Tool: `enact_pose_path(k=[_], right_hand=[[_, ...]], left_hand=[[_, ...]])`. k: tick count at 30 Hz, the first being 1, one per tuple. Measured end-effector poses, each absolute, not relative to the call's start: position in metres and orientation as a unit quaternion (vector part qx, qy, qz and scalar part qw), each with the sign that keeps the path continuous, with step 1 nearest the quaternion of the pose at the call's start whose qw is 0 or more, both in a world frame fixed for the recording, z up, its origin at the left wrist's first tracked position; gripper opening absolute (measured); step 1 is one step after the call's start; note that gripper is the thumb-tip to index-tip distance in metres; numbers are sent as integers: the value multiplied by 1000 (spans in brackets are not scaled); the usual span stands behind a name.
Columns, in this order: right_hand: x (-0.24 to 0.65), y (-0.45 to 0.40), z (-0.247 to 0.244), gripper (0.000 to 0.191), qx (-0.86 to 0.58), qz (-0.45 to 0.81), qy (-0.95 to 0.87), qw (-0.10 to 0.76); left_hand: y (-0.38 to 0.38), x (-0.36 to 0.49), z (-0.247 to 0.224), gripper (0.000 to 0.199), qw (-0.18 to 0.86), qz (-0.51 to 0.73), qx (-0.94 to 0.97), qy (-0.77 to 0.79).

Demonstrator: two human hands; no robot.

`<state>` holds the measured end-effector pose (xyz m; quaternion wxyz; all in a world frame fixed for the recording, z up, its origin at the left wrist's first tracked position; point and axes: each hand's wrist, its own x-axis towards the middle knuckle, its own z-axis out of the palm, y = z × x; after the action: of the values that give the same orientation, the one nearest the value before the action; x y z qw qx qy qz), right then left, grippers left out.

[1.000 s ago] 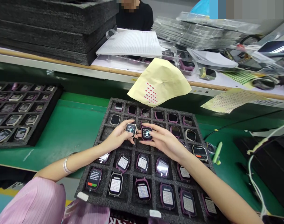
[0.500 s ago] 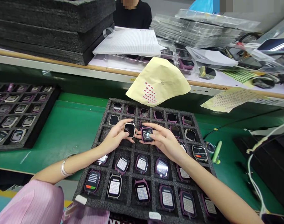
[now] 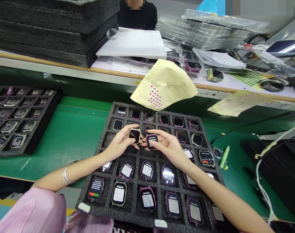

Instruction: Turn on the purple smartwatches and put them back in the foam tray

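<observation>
My left hand (image 3: 122,142) is closed on a silver-cased smartwatch body (image 3: 135,134) with a dark screen, its thumb on the glass. Close beside it, my right hand (image 3: 168,145) grips a purple-cased smartwatch body (image 3: 151,137), whose lit screen shows lines of white text; the thumb lies over the screen. Both hands are above a black foam tray (image 3: 135,189) with square compartments. Several strapless watches sit in it, among them a purple one (image 3: 147,199) with a white grid on its screen. Those in the back rows have dark screens.
A second foam tray of watches (image 3: 40,129) lies at the left on the green bench. Behind, a shelf bears stacked black foam (image 3: 40,35), papers (image 3: 135,43) and clear plastic trays (image 3: 198,30). Yellow sticker sheets (image 3: 171,84) hang over its edge. Cables (image 3: 260,181) run at the right. A person sits opposite.
The screen of the purple watch in my right hand has switched from a watch face to lines of text. My right thumb has shifted slightly on it. My left hand barely moves.
</observation>
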<state>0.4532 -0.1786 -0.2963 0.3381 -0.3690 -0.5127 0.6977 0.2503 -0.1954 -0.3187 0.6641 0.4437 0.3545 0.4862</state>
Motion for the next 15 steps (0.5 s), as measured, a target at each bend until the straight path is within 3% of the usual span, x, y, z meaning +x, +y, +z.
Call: enact_pose_path(k=[5,7,12,15], right_hand=[[457,-177,-301,63,-333,700,-555,301],[458,-177,-305,61,-337,664,-605,282],[456,-178,-304,46,-342,336,-857,192],[466,-175,-282,37,-319,196,-919,127]], left_hand=[[-196,250,-319,46,654,495,446,358],[-195,250,-319,46,646,506,443,360],[-195,249,-319,46,635,515,443,367],[-197,249,-318,46,634,507,451,372]])
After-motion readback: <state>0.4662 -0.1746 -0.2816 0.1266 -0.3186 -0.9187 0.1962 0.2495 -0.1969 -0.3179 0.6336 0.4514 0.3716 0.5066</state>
